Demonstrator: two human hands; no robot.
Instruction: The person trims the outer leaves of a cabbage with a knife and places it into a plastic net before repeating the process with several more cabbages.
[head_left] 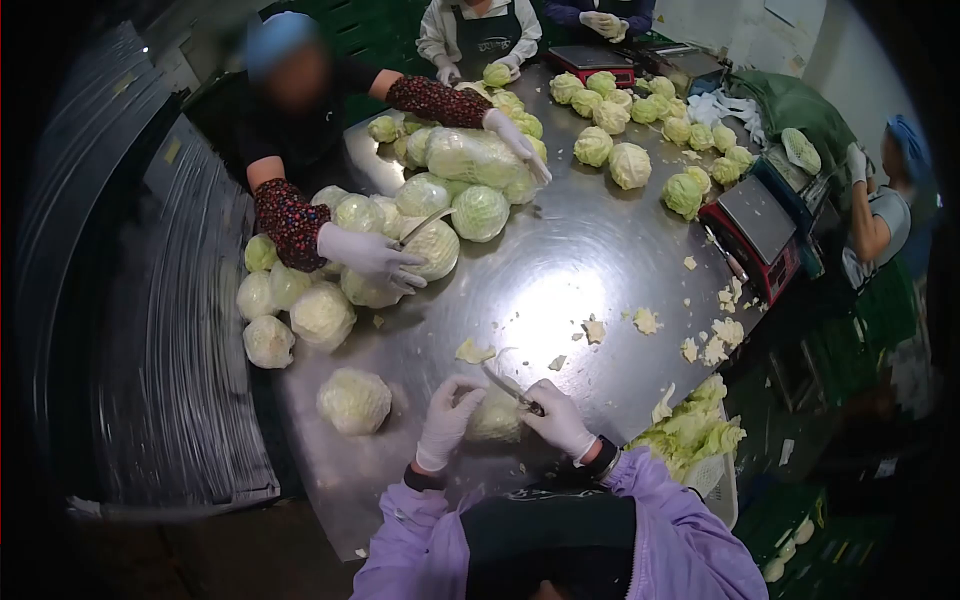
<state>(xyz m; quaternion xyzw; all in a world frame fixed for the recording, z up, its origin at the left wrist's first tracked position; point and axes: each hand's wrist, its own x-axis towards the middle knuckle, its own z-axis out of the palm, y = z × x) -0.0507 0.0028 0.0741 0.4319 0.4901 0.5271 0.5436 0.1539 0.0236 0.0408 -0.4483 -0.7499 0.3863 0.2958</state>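
My right hand [560, 418], in a white glove, is closed round the handle of a knife [497, 379]. The blade is thin and points up and to the left. Below it, a pale cabbage [495, 417] rests on the steel table [490, 290] between my hands. My left hand [449, 420], also gloved, is at the cabbage's left with its fingers bent in toward the thumb; what they pinch, if anything, is too small to make out. A loose leaf piece [474, 351] lies just beyond. Another cabbage [354, 401] sits to the left of my left hand.
Across the table, a co-worker [290, 110] reaches over piled cabbages [480, 214], a blade near one glove. More cabbages [628, 165] lie at the back. A red scale [752, 230] and another knife [727, 254] stand right. Leaf scraps [724, 336] and a leaf-filled basket [727, 490] are nearer.
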